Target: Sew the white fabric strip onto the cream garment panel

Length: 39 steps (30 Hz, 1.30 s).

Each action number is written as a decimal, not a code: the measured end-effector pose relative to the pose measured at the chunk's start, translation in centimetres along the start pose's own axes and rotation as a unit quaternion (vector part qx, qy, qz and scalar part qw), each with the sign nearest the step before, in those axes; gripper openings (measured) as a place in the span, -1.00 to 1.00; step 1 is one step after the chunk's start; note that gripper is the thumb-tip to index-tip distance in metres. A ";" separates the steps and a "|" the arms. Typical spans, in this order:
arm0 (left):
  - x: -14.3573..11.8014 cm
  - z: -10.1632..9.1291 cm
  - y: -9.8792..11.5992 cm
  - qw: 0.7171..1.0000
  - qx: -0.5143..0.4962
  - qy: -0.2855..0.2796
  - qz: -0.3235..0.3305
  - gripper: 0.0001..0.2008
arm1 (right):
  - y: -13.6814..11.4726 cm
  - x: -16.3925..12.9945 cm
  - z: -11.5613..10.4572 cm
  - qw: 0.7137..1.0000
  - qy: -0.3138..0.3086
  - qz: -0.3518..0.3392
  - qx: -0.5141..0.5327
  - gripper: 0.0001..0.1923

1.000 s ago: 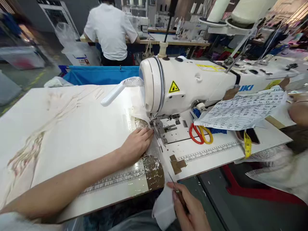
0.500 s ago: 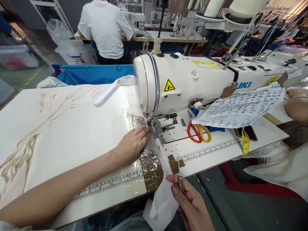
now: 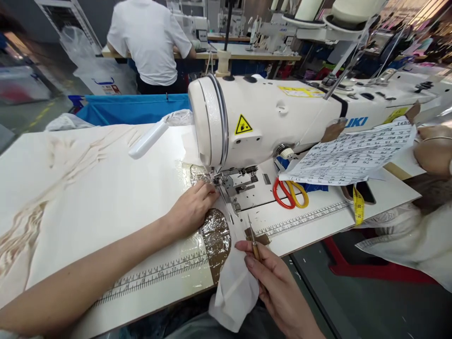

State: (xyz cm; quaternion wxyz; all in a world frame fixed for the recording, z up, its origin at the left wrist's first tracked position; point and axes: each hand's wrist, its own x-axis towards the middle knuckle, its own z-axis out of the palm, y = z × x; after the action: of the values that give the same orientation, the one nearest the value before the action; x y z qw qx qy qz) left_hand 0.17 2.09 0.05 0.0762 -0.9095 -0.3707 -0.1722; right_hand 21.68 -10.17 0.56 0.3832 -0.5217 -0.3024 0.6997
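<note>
- Fabric (image 3: pixel 235 282) hung off the worktop's (image 3: pixel 106 188) near edge, under the presser foot (image 3: pixel 221 181).
- Left hand (image 3: pixel 192 209) had edged farther, pressing flat beside the foot.
- Right hand (image 3: pixel 273 282) had raised its pinched awl (image 3: pixel 253 242) upright.

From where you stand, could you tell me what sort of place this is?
Most likely a garment sewing workshop: an industrial sewing machine on the table, more machines behind, and a person in white at another station.

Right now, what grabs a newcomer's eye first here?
The big white sewing machine at centre, with its yellow warning sticker. Below it, the left hand presses white fabric at the needle, and the right hand holds a thin pointed tool. Red and yellow scissors lie right of the needle.
</note>
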 end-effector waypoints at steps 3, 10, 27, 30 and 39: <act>-0.2 0.2 -0.3 1.000 -0.018 0.010 0.018 -0.61 | -0.6 0.4 0.3 0.995 -0.009 0.053 0.080 -0.48; 0.2 0.6 -0.6 1.000 -0.001 0.017 -0.002 -0.66 | -1.9 1.3 -1.0 0.968 0.016 -0.111 -0.226 -0.60; 0.0 0.4 -1.2 1.000 -0.015 0.019 0.010 -0.66 | -2.4 4.1 0.5 0.772 0.050 -0.373 -0.511 -0.69; -0.1 0.3 -1.0 1.000 -0.006 0.019 -0.003 -0.66 | -2.2 4.8 0.9 0.723 0.067 -0.395 -0.562 -0.68; -0.1 -0.2 -1.1 0.993 -0.030 0.097 0.061 -0.71 | -3.1 4.9 3.1 0.656 0.073 -0.333 -0.673 -0.72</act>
State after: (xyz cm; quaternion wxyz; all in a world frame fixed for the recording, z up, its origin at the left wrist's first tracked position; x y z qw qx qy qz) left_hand -0.70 2.75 0.24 0.0945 -0.9115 -0.2997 -0.2654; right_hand 18.62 -4.50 1.51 0.1551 -0.5509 -0.8151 0.0902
